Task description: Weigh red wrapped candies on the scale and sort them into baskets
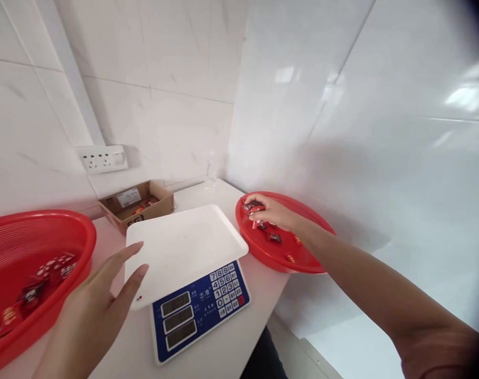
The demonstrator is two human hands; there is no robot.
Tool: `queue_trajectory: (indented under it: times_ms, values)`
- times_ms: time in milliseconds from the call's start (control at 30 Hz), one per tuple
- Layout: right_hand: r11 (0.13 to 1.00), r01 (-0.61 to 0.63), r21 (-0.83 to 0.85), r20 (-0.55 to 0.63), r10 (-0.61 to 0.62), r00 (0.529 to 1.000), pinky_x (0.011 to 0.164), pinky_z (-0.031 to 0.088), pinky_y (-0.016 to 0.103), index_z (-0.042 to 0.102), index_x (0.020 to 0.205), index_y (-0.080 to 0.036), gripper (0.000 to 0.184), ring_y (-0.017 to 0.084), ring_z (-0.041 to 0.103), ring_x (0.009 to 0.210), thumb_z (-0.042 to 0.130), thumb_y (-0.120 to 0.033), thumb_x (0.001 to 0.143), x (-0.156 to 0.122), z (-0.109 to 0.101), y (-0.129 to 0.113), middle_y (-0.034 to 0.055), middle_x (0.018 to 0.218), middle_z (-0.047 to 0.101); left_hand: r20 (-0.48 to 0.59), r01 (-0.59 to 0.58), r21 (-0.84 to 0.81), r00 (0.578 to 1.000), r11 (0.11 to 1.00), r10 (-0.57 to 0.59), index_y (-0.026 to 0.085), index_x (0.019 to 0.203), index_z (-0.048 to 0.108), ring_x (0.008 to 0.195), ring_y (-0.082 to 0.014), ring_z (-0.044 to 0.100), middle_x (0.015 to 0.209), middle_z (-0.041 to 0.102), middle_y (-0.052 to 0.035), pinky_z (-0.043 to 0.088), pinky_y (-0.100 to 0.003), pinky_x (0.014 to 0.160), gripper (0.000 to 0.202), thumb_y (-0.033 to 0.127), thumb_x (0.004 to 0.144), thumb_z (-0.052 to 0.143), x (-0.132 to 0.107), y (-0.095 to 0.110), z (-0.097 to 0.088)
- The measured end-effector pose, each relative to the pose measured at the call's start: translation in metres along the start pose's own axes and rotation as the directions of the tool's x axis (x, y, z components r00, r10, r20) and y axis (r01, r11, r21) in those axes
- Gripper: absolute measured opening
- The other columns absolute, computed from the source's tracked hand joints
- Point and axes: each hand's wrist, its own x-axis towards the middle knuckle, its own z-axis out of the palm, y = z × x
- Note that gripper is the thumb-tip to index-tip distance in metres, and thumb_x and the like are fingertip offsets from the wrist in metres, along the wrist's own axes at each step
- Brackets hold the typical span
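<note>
My right hand (271, 211) reaches into a shallow red basket (263, 252) at the right of the counter, its fingers curled around small red wrapped candies (252, 207). More loose candies (273, 236) lie in that basket. My left hand (101, 295) hovers flat with fingers stretched out, its fingertips over the left edge of the white tray (184, 242) of an electronic scale (200, 310). The scale has a blue front panel with a keypad and three displays. The tray carries nothing.
A second, deeper red basket (77, 237) with several red candies stands at the left. A small open cardboard box (137, 205) sits behind the scale near a wall socket (102, 158). A clear glass (210, 176) stands in the tiled corner.
</note>
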Motion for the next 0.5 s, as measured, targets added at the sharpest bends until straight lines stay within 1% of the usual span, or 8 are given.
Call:
queue_trajectory:
  times_ms: [67, 133, 167, 233, 267, 333, 400, 500]
  values:
    - [0.991, 0.073, 0.115, 0.088, -0.083, 0.993, 0.064, 0.054, 0.024, 0.052, 0.101, -0.024, 0.036, 0.011, 0.06, 0.072, 0.061, -0.013, 0.068, 0.003, 0.026, -0.021, 0.0007, 0.098, 0.057, 0.071, 0.021, -0.018, 0.997, 1.0, -0.019, 0.032, 0.122, 0.051, 0.048, -0.0133, 0.056, 0.109, 0.068, -0.0004, 0.051, -0.03, 0.06, 0.044, 0.055, 0.085, 0.042, 0.0, 0.006, -0.002]
    - [0.977, 0.1, 0.186, 0.192, -0.136, 0.972, 0.065, 0.057, 0.027, 0.054, 0.1, -0.024, 0.037, 0.011, 0.059, 0.074, 0.06, -0.01, 0.067, 0.008, 0.054, -0.038, -0.0001, 0.097, 0.056, 0.093, 0.01, -0.029, 0.996, 1.0, -0.007, 0.032, 0.124, 0.05, 0.049, -0.0131, 0.055, 0.115, 0.066, -0.0006, 0.052, -0.032, 0.065, 0.045, 0.055, 0.087, 0.04, 0.0, 0.009, -0.002]
    - [0.974, 0.099, 0.202, 0.25, -0.149, 0.957, 0.065, 0.058, 0.028, 0.054, 0.103, -0.024, 0.039, 0.011, 0.059, 0.074, 0.06, -0.01, 0.067, 0.01, 0.067, -0.044, -0.0001, 0.096, 0.057, 0.099, 0.001, -0.024, 0.995, 1.0, 0.001, 0.032, 0.124, 0.05, 0.052, -0.0135, 0.057, 0.118, 0.065, -0.0008, 0.052, -0.033, 0.068, 0.044, 0.054, 0.088, 0.039, 0.0, 0.01, -0.001]
    - [0.98, 0.109, 0.167, 0.343, -0.161, 0.925, 0.067, 0.058, 0.03, 0.053, 0.113, -0.024, 0.048, 0.012, 0.059, 0.076, 0.059, -0.009, 0.068, 0.014, 0.089, -0.054, 0.0006, 0.096, 0.058, 0.135, -0.012, -0.009, 0.991, 1.0, 0.013, 0.032, 0.126, 0.049, 0.061, -0.0155, 0.062, 0.123, 0.063, -0.0019, 0.052, -0.035, 0.074, 0.044, 0.053, 0.089, 0.037, -0.001, 0.008, 0.001]
    - [0.984, 0.131, 0.123, 0.368, -0.168, 0.914, 0.069, 0.058, 0.03, 0.052, 0.118, -0.025, 0.054, 0.013, 0.06, 0.078, 0.059, -0.008, 0.068, 0.015, 0.097, -0.058, 0.0013, 0.099, 0.059, 0.16, -0.011, -0.002, 0.987, 1.0, 0.011, 0.032, 0.128, 0.048, 0.069, -0.0174, 0.065, 0.125, 0.061, -0.0027, 0.052, -0.036, 0.076, 0.044, 0.052, 0.09, 0.036, -0.001, 0.007, 0.003]
    - [0.982, 0.188, 0.026, 0.381, -0.183, 0.906, 0.074, 0.057, 0.03, 0.049, 0.127, -0.028, 0.062, 0.013, 0.06, 0.084, 0.06, -0.008, 0.069, 0.014, 0.106, -0.064, 0.0026, 0.111, 0.058, 0.207, -0.001, 0.004, 0.978, 1.0, 0.0, 0.032, 0.13, 0.046, 0.088, -0.022, 0.066, 0.129, 0.059, -0.0042, 0.052, -0.037, 0.08, 0.045, 0.051, 0.091, 0.035, -0.002, 0.005, 0.004]
    - [0.976, 0.214, -0.049, 0.358, -0.183, 0.916, 0.077, 0.056, 0.031, 0.047, 0.131, -0.032, 0.066, 0.014, 0.06, 0.089, 0.061, -0.01, 0.07, 0.011, 0.108, -0.067, 0.003, 0.123, 0.053, 0.25, 0.008, 0.002, 0.968, 1.0, -0.008, 0.032, 0.131, 0.045, 0.107, -0.0248, 0.061, 0.133, 0.056, -0.0045, 0.052, -0.038, 0.084, 0.045, 0.049, 0.091, 0.035, -0.002, 0.005, 0.005]
    - [0.972, 0.208, -0.113, 0.317, -0.163, 0.934, 0.083, 0.055, 0.034, 0.042, 0.136, -0.032, 0.071, 0.017, 0.06, 0.096, 0.065, -0.016, 0.071, 0.006, 0.105, -0.064, 0.0058, 0.132, 0.048, 0.305, -0.017, 0.0, 0.952, 1.0, 0.016, 0.031, 0.133, 0.043, 0.119, -0.0251, 0.054, 0.133, 0.055, -0.0047, 0.05, -0.041, 0.091, 0.044, 0.045, 0.092, 0.036, -0.001, 0.007, 0.007]
